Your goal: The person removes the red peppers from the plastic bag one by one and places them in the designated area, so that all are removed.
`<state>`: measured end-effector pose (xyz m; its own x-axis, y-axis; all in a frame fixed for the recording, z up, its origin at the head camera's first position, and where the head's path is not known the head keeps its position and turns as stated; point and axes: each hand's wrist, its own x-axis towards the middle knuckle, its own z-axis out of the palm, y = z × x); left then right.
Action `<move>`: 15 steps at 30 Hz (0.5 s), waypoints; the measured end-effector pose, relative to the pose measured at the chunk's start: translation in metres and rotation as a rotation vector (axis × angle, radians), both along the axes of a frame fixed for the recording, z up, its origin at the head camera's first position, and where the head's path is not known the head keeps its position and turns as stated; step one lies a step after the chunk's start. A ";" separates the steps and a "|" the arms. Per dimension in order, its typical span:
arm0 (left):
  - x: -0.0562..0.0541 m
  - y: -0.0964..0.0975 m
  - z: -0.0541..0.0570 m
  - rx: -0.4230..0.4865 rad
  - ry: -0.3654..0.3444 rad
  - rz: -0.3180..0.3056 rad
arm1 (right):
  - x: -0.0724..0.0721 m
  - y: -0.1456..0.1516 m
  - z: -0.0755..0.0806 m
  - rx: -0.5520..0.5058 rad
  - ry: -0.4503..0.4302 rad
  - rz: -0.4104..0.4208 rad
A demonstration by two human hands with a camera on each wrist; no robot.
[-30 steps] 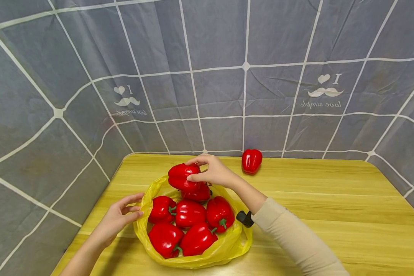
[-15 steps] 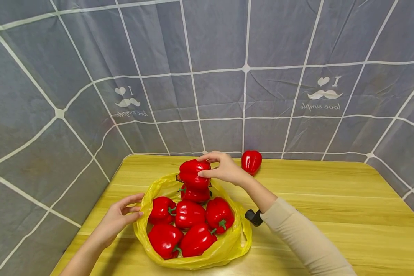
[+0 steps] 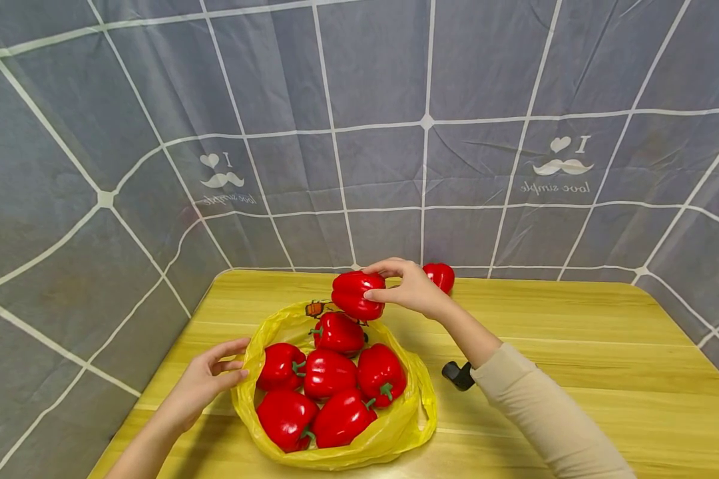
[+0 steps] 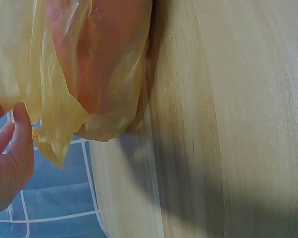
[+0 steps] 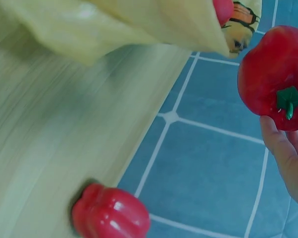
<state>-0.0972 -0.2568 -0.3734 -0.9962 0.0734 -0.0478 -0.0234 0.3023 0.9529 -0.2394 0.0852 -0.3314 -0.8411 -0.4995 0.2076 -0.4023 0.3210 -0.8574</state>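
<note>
My right hand (image 3: 409, 289) grips a red bell pepper (image 3: 355, 294) between thumb and fingers, raised over the far rim of a yellow plastic bag (image 3: 389, 446). From the right wrist view, the held bell pepper (image 5: 268, 74) shows its green stem. Inside the open bag lie several more red bell peppers (image 3: 329, 372) with green stems. At the bag's left rim, my left hand (image 3: 200, 382) pinches the plastic with thumb and fingertips. The left wrist view has that hand (image 4: 13, 153) at the thin folds of the bag (image 4: 104, 94), a pepper showing through.
One more red bell pepper (image 3: 440, 276) rests at the table's back edge, partly behind my right hand. A black device (image 3: 458, 376) sits by the right sleeve. The wooden table (image 3: 575, 346) meets a grey grid-patterned curtain (image 3: 383, 166) at the back and left.
My right hand has moved the held bell pepper right and slightly back, from above the bag's middle to its far rim, uncovering a pepper below. The left hand stays put.
</note>
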 end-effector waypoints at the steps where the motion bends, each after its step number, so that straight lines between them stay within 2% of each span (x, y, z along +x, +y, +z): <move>1: 0.000 0.000 0.000 -0.004 0.000 0.003 | 0.000 0.002 0.000 0.000 0.000 -0.003; 8: 0.001 -0.002 0.001 0.010 0.004 -0.012 | -0.002 0.017 -0.003 0.013 0.000 -0.032; 10: 0.001 -0.002 0.001 0.017 0.005 -0.022 | 0.003 0.020 0.003 0.019 0.002 -0.044; 15: -0.001 -0.001 0.000 0.022 -0.001 -0.024 | 0.001 0.032 0.002 0.019 -0.026 -0.088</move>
<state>-0.0978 -0.2580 -0.3737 -0.9941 0.0984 -0.0465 -0.0170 0.2813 0.9595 -0.2382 0.1176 -0.3293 -0.8866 -0.4275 0.1767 -0.3500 0.3702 -0.8605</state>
